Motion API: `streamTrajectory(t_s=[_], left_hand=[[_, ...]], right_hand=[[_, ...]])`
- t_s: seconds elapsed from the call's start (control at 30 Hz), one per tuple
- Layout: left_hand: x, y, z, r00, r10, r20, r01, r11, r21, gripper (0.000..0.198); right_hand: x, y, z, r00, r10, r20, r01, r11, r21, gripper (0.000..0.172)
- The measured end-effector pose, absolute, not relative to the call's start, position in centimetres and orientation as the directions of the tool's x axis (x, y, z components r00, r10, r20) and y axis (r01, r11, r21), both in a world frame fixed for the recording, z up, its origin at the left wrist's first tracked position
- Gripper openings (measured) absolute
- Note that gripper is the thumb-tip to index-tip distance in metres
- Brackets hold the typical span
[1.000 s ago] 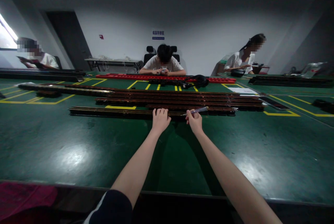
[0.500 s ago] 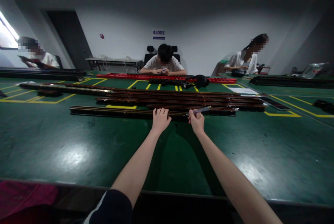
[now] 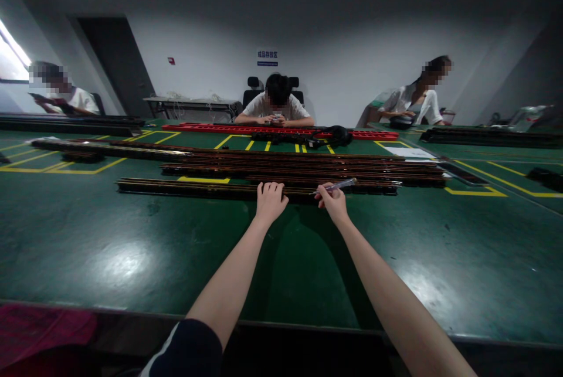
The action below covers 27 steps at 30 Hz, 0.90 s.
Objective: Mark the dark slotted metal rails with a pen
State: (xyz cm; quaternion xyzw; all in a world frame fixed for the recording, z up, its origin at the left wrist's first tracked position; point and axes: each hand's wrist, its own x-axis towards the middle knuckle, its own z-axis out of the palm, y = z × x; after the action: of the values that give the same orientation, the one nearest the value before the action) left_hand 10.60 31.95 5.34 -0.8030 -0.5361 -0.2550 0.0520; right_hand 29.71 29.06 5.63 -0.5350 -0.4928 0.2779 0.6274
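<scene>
My left hand (image 3: 270,201) rests with fingers curled over the near edge of a long dark rail (image 3: 185,188) that lies across the green table (image 3: 132,248). My right hand (image 3: 333,203) is just to the right of it and pinches a slim clear pen-like tool (image 3: 338,186), its tip pointing down-left at the same rail. More long dark rails (image 3: 285,165) lie in rows right behind the near one.
A red rail (image 3: 246,129) and a black bundle (image 3: 336,135) lie at the far side, where a seated person (image 3: 276,108) bends over. Other people sit far left (image 3: 61,98) and far right (image 3: 413,101). Yellow lines mark the table. A white paper (image 3: 409,153) lies far right.
My right hand with the tool has slid a little to the right along the rail. My left hand has stayed put.
</scene>
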Motion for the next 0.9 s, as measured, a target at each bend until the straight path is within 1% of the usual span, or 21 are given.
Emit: streamTrajectory(t_s=[0.23, 0.6, 0.9], left_hand=[[10.58, 31.91, 5.38, 0.299, 0.837, 0.458, 0.887, -0.421, 0.191, 0.039], [10.56, 31.87, 5.47, 0.301, 0.835, 0.460, 0.883, -0.426, 0.195, 0.037], [10.53, 31.92, 5.39, 0.306, 0.834, 0.459, 0.881, -0.431, 0.196, 0.037]], right_hand=[[29.37, 28.95, 5.75, 0.378, 0.881, 0.285, 0.117, 0.260, -0.958, 0.044], [29.58, 29.30, 5.13, 0.400, 0.868, 0.295, 0.111, 0.274, -0.955, 0.042], [29.63, 29.28, 5.19, 0.398, 0.870, 0.291, 0.108, 0.271, -0.957, 0.044]])
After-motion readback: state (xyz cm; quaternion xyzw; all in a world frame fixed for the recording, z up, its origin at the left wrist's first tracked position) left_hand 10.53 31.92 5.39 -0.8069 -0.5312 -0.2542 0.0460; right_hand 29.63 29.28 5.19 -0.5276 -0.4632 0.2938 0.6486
